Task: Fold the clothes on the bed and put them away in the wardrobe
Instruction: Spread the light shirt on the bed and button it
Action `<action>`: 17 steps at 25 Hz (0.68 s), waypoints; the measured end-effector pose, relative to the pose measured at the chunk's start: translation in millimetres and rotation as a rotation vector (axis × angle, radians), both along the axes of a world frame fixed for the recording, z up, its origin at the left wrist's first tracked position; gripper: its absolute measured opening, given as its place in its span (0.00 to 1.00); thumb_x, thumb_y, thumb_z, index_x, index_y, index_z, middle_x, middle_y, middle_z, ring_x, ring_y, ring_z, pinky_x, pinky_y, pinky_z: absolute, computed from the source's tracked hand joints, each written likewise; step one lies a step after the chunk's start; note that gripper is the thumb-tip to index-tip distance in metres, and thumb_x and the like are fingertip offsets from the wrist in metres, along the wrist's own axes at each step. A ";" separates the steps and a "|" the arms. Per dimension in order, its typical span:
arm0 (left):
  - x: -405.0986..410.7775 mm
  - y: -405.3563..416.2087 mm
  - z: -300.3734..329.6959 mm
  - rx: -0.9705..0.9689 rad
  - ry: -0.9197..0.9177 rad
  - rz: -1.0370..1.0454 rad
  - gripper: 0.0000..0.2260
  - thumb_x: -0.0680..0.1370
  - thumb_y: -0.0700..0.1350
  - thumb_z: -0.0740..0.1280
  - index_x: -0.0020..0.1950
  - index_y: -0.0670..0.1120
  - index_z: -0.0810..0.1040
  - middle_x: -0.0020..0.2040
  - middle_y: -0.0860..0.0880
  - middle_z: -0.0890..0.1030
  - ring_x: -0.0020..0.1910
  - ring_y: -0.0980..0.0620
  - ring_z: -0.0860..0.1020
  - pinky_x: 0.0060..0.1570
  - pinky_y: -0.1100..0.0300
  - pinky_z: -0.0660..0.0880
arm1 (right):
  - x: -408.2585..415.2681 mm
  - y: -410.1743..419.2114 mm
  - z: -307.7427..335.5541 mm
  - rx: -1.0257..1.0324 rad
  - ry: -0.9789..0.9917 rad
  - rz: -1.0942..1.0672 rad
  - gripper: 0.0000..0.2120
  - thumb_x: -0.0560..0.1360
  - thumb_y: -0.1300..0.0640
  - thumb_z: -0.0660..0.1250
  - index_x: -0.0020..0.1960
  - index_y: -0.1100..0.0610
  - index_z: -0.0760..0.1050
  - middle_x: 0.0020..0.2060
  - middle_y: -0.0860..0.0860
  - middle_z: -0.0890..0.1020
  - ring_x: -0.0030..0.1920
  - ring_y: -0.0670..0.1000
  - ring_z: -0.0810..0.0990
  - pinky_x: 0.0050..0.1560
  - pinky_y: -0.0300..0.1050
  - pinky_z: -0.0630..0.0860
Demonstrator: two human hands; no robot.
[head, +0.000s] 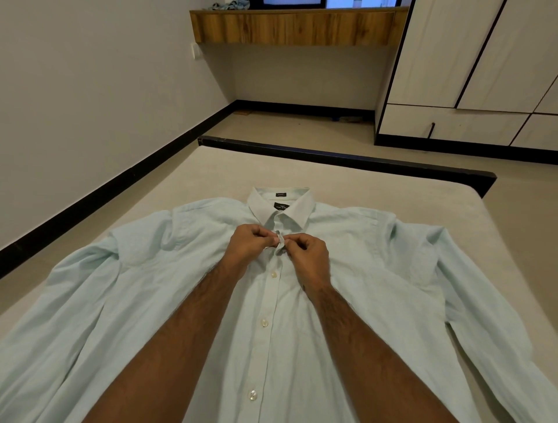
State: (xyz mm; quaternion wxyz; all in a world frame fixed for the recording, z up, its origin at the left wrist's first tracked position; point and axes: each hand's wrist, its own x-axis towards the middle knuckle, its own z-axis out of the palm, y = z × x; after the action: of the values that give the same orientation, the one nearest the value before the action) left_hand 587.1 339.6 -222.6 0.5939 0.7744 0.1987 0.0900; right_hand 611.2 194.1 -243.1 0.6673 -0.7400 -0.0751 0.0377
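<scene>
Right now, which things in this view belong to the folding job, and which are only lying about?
Belonging to the job:
- light shirt, spread face up on the bed
- left hand and right hand, both pinching the shirt placket below the collar
- wardrobe, doors closed

Only lying about:
- wooden shelf
- crumpled cloth on that shelf
- small items on the floor by the wall

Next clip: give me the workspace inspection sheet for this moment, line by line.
Surface: beige bed, dark frame at the far edge.
Job's things: pale blue shirt laid flat, front up, sleeves spread; lower buttons fastened; wardrobe doors closed.
Clutter: crumpled cloth on the wooden shelf.
Grippers: left hand and right hand pinch the placket just below the collar.
Cables: nothing seen.
Surroundings: white walls, black skirting, tiled floor.
</scene>
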 end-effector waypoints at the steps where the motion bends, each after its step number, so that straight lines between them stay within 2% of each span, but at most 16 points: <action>1: -0.5 -0.1 0.6 -0.010 -0.005 -0.005 0.03 0.71 0.36 0.76 0.45 0.40 0.86 0.41 0.47 0.86 0.42 0.56 0.84 0.45 0.64 0.77 | 0.6 0.2 -0.6 0.002 0.000 0.005 0.07 0.75 0.61 0.70 0.44 0.53 0.86 0.34 0.46 0.86 0.39 0.44 0.83 0.47 0.45 0.81; 5: -3.8 -0.4 5.5 -0.075 -0.020 -0.025 0.05 0.73 0.41 0.76 0.43 0.39 0.85 0.37 0.49 0.85 0.34 0.64 0.81 0.36 0.72 0.73 | 2.3 -0.5 -5.2 -0.004 -0.046 0.020 0.03 0.73 0.59 0.75 0.45 0.53 0.86 0.38 0.46 0.87 0.42 0.44 0.85 0.50 0.46 0.83; 10: -1.4 -1.8 -0.2 -0.012 -0.019 0.012 0.01 0.72 0.38 0.74 0.41 0.42 0.87 0.40 0.48 0.86 0.40 0.60 0.82 0.42 0.67 0.75 | 2.8 1.1 -8.9 -0.057 -0.076 -0.008 0.05 0.70 0.54 0.79 0.44 0.53 0.84 0.37 0.45 0.86 0.40 0.42 0.84 0.45 0.39 0.81; 13: -1.7 -1.6 1.3 -0.029 0.004 -0.012 0.03 0.75 0.36 0.73 0.43 0.42 0.85 0.39 0.49 0.85 0.39 0.59 0.82 0.39 0.71 0.75 | 3.8 4.6 -9.7 -0.095 -0.061 -0.025 0.05 0.70 0.52 0.78 0.43 0.50 0.83 0.37 0.44 0.85 0.40 0.42 0.84 0.45 0.41 0.81; 15: -0.4 -1.2 -0.9 -0.018 0.025 -0.025 0.05 0.76 0.36 0.71 0.44 0.44 0.83 0.41 0.49 0.84 0.44 0.53 0.81 0.43 0.67 0.77 | 4.0 8.0 -9.9 -0.137 -0.053 -0.044 0.05 0.70 0.53 0.77 0.42 0.50 0.81 0.36 0.44 0.84 0.39 0.42 0.82 0.45 0.42 0.80; 17: 1.3 -1.8 -6.6 0.052 0.031 -0.005 0.02 0.74 0.41 0.72 0.44 0.49 0.82 0.43 0.51 0.83 0.49 0.50 0.81 0.55 0.56 0.78 | 3.9 10.9 -10.7 -0.157 -0.061 -0.041 0.05 0.71 0.55 0.75 0.42 0.50 0.79 0.37 0.45 0.84 0.39 0.43 0.81 0.45 0.43 0.79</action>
State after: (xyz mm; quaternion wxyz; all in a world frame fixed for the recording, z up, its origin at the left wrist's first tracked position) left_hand 588.4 337.8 -229.2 0.5706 0.7914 0.2037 0.0815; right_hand 615.1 205.1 -253.8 0.6051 -0.7923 -0.0774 0.0073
